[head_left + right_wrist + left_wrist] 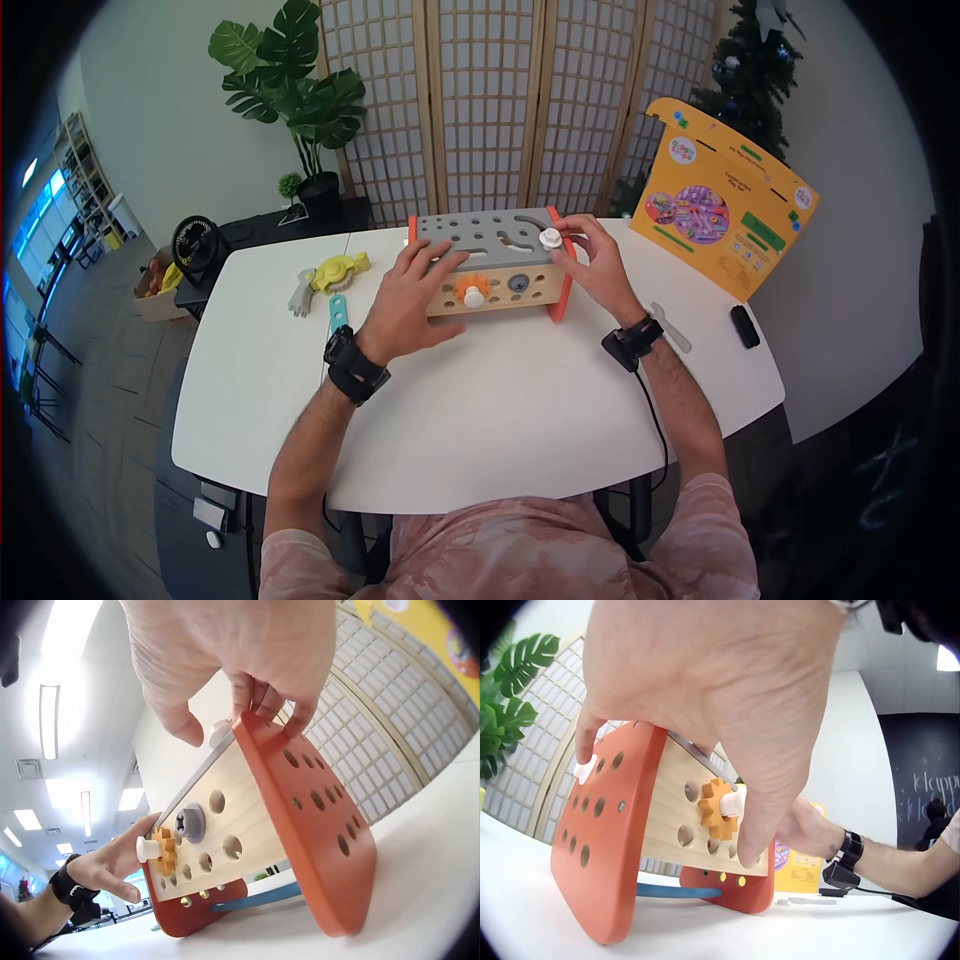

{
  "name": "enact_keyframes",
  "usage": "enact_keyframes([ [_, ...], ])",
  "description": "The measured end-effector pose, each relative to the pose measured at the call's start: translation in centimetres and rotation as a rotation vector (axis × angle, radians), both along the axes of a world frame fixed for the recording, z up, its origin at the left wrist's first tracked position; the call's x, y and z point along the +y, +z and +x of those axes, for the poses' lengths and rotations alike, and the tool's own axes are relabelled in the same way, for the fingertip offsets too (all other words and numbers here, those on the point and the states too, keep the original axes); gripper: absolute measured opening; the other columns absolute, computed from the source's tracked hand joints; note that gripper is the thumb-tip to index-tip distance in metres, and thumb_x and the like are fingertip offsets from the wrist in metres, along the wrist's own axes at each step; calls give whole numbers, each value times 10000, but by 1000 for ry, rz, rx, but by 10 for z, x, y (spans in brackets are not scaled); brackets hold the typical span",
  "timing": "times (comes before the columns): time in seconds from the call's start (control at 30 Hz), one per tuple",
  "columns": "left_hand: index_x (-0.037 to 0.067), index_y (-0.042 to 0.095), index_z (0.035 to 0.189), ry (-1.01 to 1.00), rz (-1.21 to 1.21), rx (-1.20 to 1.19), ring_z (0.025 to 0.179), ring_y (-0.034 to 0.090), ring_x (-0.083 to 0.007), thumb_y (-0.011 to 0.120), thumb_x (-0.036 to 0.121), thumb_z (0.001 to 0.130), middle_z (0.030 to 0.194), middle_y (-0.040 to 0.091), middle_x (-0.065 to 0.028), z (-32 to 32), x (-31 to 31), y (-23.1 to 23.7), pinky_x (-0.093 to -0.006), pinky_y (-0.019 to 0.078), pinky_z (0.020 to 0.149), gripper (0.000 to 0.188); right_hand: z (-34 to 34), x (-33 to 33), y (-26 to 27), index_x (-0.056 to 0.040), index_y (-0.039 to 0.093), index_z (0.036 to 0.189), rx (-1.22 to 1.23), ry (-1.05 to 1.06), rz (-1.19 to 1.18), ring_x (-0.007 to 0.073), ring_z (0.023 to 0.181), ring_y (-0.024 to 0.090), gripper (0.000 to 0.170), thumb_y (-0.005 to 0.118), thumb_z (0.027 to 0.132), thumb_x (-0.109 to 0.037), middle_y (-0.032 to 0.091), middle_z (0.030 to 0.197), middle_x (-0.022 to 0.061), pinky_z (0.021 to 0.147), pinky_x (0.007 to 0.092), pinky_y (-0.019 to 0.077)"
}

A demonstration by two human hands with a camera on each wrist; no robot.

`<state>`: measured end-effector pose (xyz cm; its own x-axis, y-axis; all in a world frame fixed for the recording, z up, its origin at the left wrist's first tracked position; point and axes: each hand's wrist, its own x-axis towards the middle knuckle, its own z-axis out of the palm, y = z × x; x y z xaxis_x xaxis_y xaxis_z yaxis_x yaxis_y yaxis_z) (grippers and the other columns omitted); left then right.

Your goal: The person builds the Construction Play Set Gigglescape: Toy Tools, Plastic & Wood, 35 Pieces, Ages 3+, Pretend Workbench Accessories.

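Observation:
A toy workbench (490, 240) with a grey top and red sides stands before me. My left hand (405, 305) rests over its left end, fingers spread on the top and thumb along the front. In the left wrist view one fingertip meets a white peg (585, 769) on the red left side. My right hand (598, 265) is at the right corner, thumb and forefinger around a white bolt (550, 239) on the top, its other fingers against the red side panel (315, 817). An orange gear (718, 808) with a white bolt and a grey bolt (190, 823) are on the wooden front.
Left of the bench lie a yellow toy tool (338, 270), a grey toy piece (302, 290) and a teal strip (338, 312). On the right are a grey wrench (672, 328), a black case (744, 327) and a standing yellow box (725, 200). A cable (655, 420) trails from my right wrist.

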<state>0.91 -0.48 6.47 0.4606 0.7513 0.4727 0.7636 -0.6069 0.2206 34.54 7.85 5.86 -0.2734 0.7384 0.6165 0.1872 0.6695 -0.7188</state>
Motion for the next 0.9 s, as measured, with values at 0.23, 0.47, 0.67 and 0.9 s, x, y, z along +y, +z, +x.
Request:
enact_keyframes([
  [0.23,131,419,1676,-56,-68,-31,1637,263,-445,980,343,759,1735,381,-182,-11,-8,13,-542,302,1323,1095,5,-10,6,-15,644,1401,-81,-5,22,226,1330,632,521,807,906,-29,616,1389,104,1180,386,516],
  [0.47,79,424,1666,70,50,-269,1587,417,-365,866,175,925,1709,433,-199,-89,0,26,-462,344,1298,868,18,-11,-13,-61,502,1623,-253,-96,22,324,1596,423,794,831,906,-149,406,1739,164,1293,444,387],
  [0.67,-7,480,1603,702,-117,-21,1374,575,-463,888,404,871,1505,610,-254,-197,38,-39,-513,511,1134,934,11,-15,-18,-89,318,1720,-290,-66,-76,323,1618,386,966,861,937,-253,381,1750,184,1324,460,325],
  [0.9,-8,689,1339,918,-269,41,1167,714,-414,863,492,872,1260,742,-237,-237,52,-79,-487,601,975,706,4,-22,-13,-87,274,1725,-251,-32,-191,308,1577,450,1001,876,949,-277,446,1702,196,1292,460,384],
])
